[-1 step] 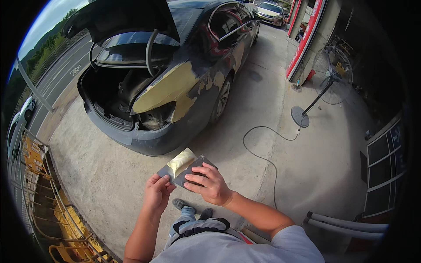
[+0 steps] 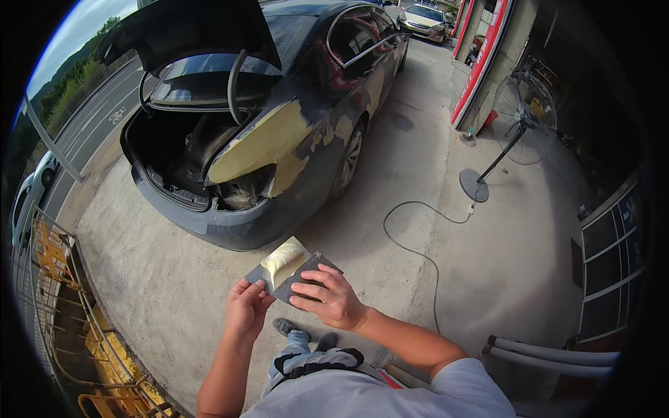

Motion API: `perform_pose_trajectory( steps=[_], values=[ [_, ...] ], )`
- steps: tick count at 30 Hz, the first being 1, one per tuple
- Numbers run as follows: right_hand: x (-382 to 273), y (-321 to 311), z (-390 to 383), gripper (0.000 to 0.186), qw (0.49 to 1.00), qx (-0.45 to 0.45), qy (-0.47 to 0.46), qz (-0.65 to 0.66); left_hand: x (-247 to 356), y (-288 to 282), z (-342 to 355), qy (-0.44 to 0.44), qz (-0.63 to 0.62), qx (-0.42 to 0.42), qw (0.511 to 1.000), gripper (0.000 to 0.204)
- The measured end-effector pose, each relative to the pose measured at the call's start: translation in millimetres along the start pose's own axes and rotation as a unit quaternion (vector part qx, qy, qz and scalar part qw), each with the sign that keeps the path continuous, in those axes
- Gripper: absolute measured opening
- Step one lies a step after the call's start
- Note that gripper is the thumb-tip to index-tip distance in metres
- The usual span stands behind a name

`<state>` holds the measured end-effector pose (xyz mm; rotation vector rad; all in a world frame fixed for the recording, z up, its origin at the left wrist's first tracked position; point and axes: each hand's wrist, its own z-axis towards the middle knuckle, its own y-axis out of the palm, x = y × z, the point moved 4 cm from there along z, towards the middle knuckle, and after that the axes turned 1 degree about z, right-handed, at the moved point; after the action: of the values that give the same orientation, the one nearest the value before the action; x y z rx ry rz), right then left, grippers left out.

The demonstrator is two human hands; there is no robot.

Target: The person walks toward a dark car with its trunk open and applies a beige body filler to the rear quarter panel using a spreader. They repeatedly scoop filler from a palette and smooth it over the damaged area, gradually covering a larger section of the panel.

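Observation:
Before my waist, my left hand (image 2: 245,306) pinches the edge of a flat grey filler spreader (image 2: 258,274) between thumb and fingers. A thick, pale yellow lump of body filler (image 2: 284,259) lies across it. My right hand (image 2: 334,299) grips a dark grey spreader (image 2: 310,272), its fingers laid over the upper face. The two blades meet or overlap beside the filler; their exact contact is partly hidden. Beyond my hands stands a dark car (image 2: 230,224) with its trunk open. Dried yellow filler (image 2: 265,143) covers much of its rear quarter, around the empty tail-light opening (image 2: 244,189).
A black cable (image 2: 411,252) curves over the concrete to my right, near a pedestal fan (image 2: 474,186). Grey tubes (image 2: 550,357) stick out at the lower right. On the left, a metal railing (image 2: 42,292) stands by yellow barriers (image 2: 52,247). Another car (image 2: 425,21) is parked far ahead.

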<state>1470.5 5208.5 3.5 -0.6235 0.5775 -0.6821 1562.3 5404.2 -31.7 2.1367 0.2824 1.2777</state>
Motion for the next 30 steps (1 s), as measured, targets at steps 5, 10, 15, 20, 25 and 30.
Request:
perform_pose_trajectory(
  steps=[5,10,15,20,25,30],
  values=[
    [14.0,9.4,-21.5,0.027,0.972,0.068,0.145,0.172,6.9,-10.0,6.1,0.048,0.019,0.009,0.999,0.016],
    [60.2,19.7,-45.1,0.030,0.597,0.215,0.509,0.582,16.3,-31.5,-0.4,0.073,0.115,-0.011,0.991,0.017],
    [78.2,1.9,-19.8,0.029,0.622,0.184,0.498,0.576,19.6,-23.0,-3.6,0.094,0.186,-0.056,0.976,0.023],
    [72.9,6.6,-1.1,0.023,0.661,0.172,0.497,0.536,22.0,-10.3,-8.4,0.108,0.243,-0.077,0.961,0.027],
    [62.9,22.5,-0.3,0.022,0.678,0.169,0.482,0.529,21.0,-3.3,-12.0,0.130,0.316,-0.106,0.934,0.032],
    [46.5,43.2,-7.1,0.025,0.642,0.166,0.487,0.568,2.4,1.0,-2.2,0.129,0.350,-0.126,0.919,0.037]
  ],
)
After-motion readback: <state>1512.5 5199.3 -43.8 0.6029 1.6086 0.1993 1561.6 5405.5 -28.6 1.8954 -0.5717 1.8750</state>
